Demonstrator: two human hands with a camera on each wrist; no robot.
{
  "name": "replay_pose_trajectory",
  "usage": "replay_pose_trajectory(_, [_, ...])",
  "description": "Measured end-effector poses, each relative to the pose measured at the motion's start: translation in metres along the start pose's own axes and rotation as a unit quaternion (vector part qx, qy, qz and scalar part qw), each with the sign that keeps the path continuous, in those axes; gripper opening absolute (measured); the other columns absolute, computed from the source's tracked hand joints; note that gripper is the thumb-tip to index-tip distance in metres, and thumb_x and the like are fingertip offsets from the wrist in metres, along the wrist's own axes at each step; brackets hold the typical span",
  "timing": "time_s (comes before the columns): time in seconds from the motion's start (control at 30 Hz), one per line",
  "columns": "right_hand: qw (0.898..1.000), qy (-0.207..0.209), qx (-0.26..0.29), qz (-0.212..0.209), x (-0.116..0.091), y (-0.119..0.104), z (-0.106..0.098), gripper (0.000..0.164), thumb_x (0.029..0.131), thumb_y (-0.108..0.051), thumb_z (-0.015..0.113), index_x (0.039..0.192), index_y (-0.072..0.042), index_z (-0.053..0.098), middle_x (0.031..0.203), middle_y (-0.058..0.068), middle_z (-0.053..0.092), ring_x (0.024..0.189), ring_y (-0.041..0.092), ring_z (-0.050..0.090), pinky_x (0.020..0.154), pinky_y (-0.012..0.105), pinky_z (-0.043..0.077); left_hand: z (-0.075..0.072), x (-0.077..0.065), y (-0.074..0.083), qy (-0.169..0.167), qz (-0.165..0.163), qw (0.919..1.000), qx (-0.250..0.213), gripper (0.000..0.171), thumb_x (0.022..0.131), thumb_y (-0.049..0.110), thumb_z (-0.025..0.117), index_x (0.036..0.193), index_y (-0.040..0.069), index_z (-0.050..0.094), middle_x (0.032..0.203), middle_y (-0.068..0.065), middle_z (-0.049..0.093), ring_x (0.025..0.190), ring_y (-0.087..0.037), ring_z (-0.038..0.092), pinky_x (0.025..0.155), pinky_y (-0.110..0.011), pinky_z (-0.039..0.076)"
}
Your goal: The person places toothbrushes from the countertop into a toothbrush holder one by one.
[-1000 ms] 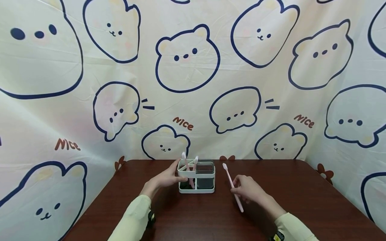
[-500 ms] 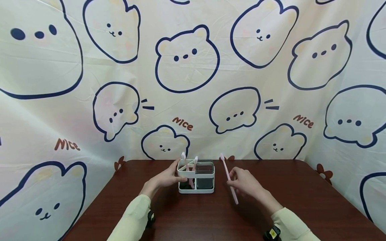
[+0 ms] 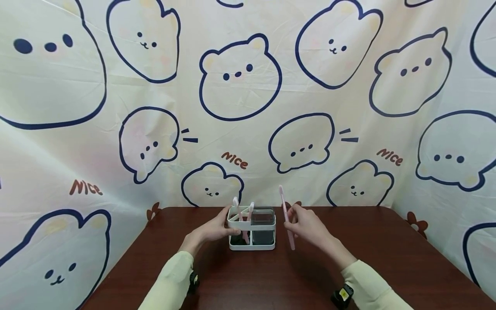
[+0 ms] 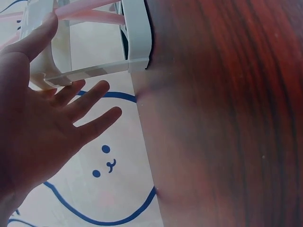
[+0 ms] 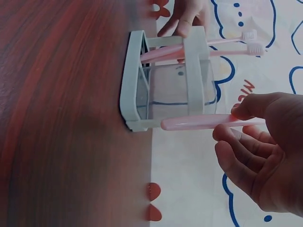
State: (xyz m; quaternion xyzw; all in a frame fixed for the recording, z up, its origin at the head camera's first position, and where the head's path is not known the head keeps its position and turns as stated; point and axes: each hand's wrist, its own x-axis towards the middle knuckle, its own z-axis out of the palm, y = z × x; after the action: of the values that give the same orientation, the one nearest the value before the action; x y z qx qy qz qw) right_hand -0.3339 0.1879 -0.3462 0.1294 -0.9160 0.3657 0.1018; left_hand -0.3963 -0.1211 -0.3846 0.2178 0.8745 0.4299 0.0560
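A white toothbrush holder [image 3: 252, 247] stands upright on the table, with two pink toothbrushes [image 5: 255, 48] in its left part and a clear cup [image 3: 263, 236] in its right part. My left hand [image 3: 212, 228] holds the holder's left end; in the left wrist view its thumb lies on the upper frame, and its lower fingers are spread. A third pink toothbrush [image 3: 286, 215] is pinched between thumb and fingers of my right hand [image 3: 308, 226], just right of the holder. Its bristle head points up and its handle end down, nearly upright.
The brown wooden table [image 3: 248, 280] runs back to a cloth backdrop [image 3: 240, 142] printed with cartoon animals. A dark device [image 3: 342, 296] is strapped on the right wrist, and another dark one [image 3: 193, 282] on the left.
My right hand has moved left and up toward the holder, and the toothbrush in it has turned more upright. The left hand and the holder stay in place.
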Motion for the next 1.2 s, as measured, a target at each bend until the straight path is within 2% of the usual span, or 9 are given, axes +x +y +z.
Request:
replay_pose_trajectory(0.3, [0.998,0.019,-0.017,-0.048,0.009,-0.021,0.0,0.017,0.089,-0.014,0.072,0.1,-0.012,0.059,0.074,0.0,0.065,0.06,0.012,0.059,0.053,0.024,0.053,0.0,0.002,0.001,0.003,0.007,0.9999,0.008,0.088,0.085,0.028,0.079,0.153,0.021,0.024,0.145,-0.01,0.046,0.13,-0.029,0.045,0.114,-0.064,0.029])
replay_pose_trajectory(0.5, [0.995,0.031,0.009,-0.089,0.015,-0.037,0.004,0.014,0.092,-0.014,0.069,0.101,-0.013,0.059,0.077,0.003,0.071,0.056,0.012,0.06,0.051,0.027,0.051,0.0,0.004,0.001,0.001,0.002,1.0,0.009,0.089,0.086,0.028,0.078,0.154,0.02,0.021,0.146,-0.01,0.044,0.13,-0.028,0.044,0.114,-0.063,0.028])
replay_pose_trajectory(0.77, [0.992,0.05,0.029,-0.11,0.019,-0.054,0.013,0.015,0.094,-0.017,0.068,0.104,-0.015,0.058,0.077,0.005,0.071,0.058,0.015,0.062,0.052,0.026,0.052,-0.001,0.002,0.0,-0.005,0.005,0.9999,0.011,0.088,0.087,0.028,0.077,0.154,0.018,0.021,0.149,-0.013,0.041,0.132,-0.031,0.042,0.115,-0.064,0.026])
replay_pose_trajectory(0.93, [0.99,0.051,0.044,-0.122,0.022,-0.061,0.019,0.014,0.094,-0.018,0.068,0.103,-0.016,0.058,0.079,0.005,0.072,0.061,0.02,0.065,0.053,0.026,0.054,0.0,0.001,0.0,-0.007,-0.006,0.9999,0.008,0.088,0.086,0.03,0.077,0.154,0.021,0.021,0.15,-0.012,0.041,0.132,-0.031,0.043,0.114,-0.066,0.025])
replay_pose_trajectory(1.1, [0.989,0.048,0.061,-0.123,0.025,-0.064,0.024,0.014,0.094,-0.018,0.068,0.103,-0.015,0.058,0.082,0.009,0.073,0.057,0.016,0.064,0.053,0.025,0.055,0.001,0.001,0.0,-0.006,-0.007,1.0,0.001,0.088,0.086,0.03,0.077,0.153,0.021,0.021,0.149,-0.011,0.041,0.131,-0.031,0.043,0.113,-0.068,0.026])
replay_pose_trajectory(1.2, [0.989,0.048,0.065,-0.122,0.028,-0.066,0.027,0.014,0.095,-0.018,0.068,0.104,-0.015,0.058,0.082,0.007,0.073,0.056,0.016,0.065,0.053,0.025,0.055,0.001,0.001,0.0,-0.003,-0.008,1.0,-0.001,0.088,0.086,0.03,0.078,0.153,0.021,0.022,0.148,-0.01,0.042,0.131,-0.03,0.044,0.114,-0.066,0.027])
